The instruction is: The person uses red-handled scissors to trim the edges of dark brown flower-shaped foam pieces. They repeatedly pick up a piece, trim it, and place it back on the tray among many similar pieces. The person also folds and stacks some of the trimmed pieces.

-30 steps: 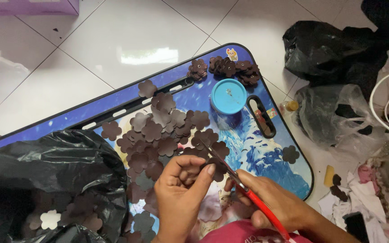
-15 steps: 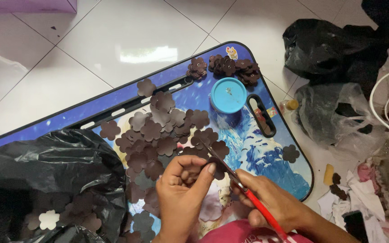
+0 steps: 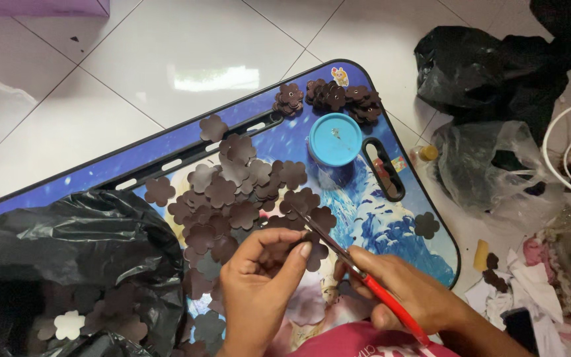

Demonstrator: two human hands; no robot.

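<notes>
Left hand (image 3: 259,284) curled low on the blue picture-printed worktop (image 3: 391,218), fingertips pinching a dark brown flower-shaped cutout (image 3: 279,250) at the near edge of a loose pile of like cutouts (image 3: 232,198). Right hand (image 3: 404,294) just beside it, clenched round the red handle of a slim metal-tipped tool (image 3: 355,268) — scissors or tweezers, cannot tell which — with the point slanting up and left, lying over the flowers near the pinched piece. Both hands grasping, neither released.

Beyond the pile, a round turquoise lid or tub (image 3: 335,139) standing on the worktop, next to a long black slot-shaped handle (image 3: 384,168). More brown flowers stacked in small heaps (image 3: 338,99) along the far edge; one lone flower (image 3: 425,225) lying apart toward the right rim.

At left, a crumpled black plastic bag (image 3: 80,258) resting partly on the worktop — brown flowers and one pale flower (image 3: 69,324) inside its open mouth. On the white tiled floor (image 3: 166,53) to the right, another black bag (image 3: 484,66), a clear plastic bag (image 3: 497,165), and a litter of scraps and cloth (image 3: 530,277).
</notes>
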